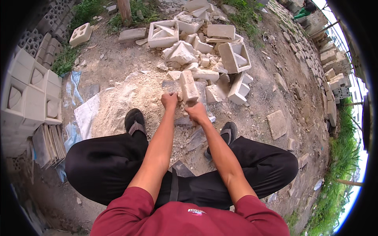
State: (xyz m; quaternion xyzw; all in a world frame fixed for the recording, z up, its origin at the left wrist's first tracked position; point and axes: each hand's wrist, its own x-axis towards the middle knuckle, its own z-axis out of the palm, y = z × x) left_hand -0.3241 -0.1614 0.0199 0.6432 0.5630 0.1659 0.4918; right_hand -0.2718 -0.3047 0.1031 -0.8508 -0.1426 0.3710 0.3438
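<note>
My right hand is closed round the short handle of a heavy, dust-covered hammer, its blocky head raised over a dark flat slab. Just left of the head, my left hand is closed, fingers bent down at the slab. A small pale chunk shows between its fingers and the hammer head; the fingertips are partly hidden. Beyond the slab lies a heap of broken pale blocks. Crumbled pale rubble spreads to the left of my hands.
Pale moulded blocks are stacked at the left, with thin boards leaning below. A wooden post stands at the back. A flat stone lies to the right. A person in green is far off at upper right.
</note>
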